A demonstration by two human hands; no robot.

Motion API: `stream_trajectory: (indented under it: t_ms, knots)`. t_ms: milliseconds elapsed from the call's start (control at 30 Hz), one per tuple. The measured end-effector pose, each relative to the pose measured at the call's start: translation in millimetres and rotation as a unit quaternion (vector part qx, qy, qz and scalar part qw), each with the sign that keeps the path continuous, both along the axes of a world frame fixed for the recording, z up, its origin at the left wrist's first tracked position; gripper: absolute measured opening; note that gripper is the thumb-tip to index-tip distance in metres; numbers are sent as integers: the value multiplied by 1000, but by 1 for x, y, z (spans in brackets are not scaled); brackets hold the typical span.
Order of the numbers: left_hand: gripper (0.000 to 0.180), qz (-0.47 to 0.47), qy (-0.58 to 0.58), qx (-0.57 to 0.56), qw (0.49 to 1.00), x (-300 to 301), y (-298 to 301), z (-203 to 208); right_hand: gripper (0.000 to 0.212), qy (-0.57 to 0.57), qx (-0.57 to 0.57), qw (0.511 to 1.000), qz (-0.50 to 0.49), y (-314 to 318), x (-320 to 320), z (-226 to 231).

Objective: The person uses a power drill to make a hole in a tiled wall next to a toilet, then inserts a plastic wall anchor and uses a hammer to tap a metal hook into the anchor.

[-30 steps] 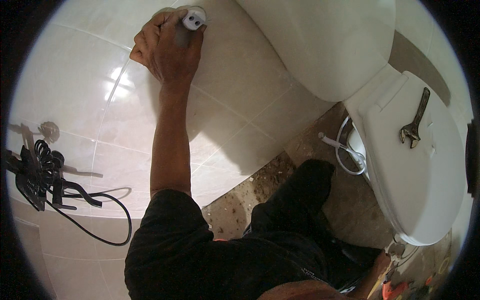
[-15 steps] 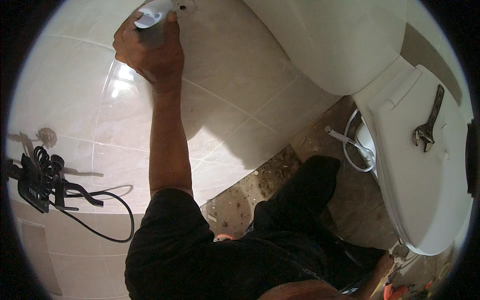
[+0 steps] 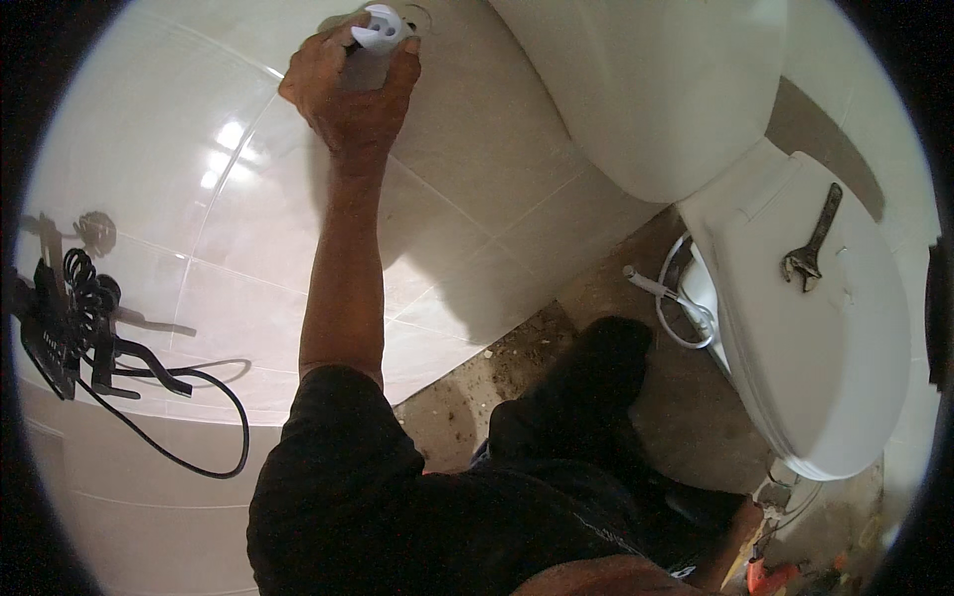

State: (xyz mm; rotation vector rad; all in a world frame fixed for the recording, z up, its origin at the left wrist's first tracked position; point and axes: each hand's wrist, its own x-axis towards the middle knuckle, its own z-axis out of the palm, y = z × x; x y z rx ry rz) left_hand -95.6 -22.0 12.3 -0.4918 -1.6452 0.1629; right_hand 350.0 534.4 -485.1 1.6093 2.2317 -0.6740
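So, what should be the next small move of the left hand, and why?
Probably ease the white fitting slightly right, toward the dark wall hole: the left hand grips it just left of that hole, which still shows.

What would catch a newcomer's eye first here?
Probably the left grip at the top, holding a white fitting close to the tiled wall. Then the dark wrench lying on the white toilet lid at right, and the coiled black hose at far left.

Adj. wrench (image 3: pixel 819 230) on WC lid (image 3: pixel 835 368)
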Motion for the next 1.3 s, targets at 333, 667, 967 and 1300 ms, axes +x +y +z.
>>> stream_trajectory:
  t_ms: [333, 667, 967, 1300]
  knots:
    - [46, -308, -252, 162, 903, 68, 79, -76, 62, -15, -14, 1000, 8, -14, -5, 51]
    - [44, -319, -248, 100, 909, 99, 92, -77, 58, -26, 50, 997, -54, -7, 8, 18]
    - [48, -580, -570, 510, 280, 112, 87, -95, 57, -23, 13, 996, -86, -35, -10, 62]
    - [35, -494, -490, 448, 562, 80, 75, -89, 58, 20, 29, 999, -40, -25, -4, 50]
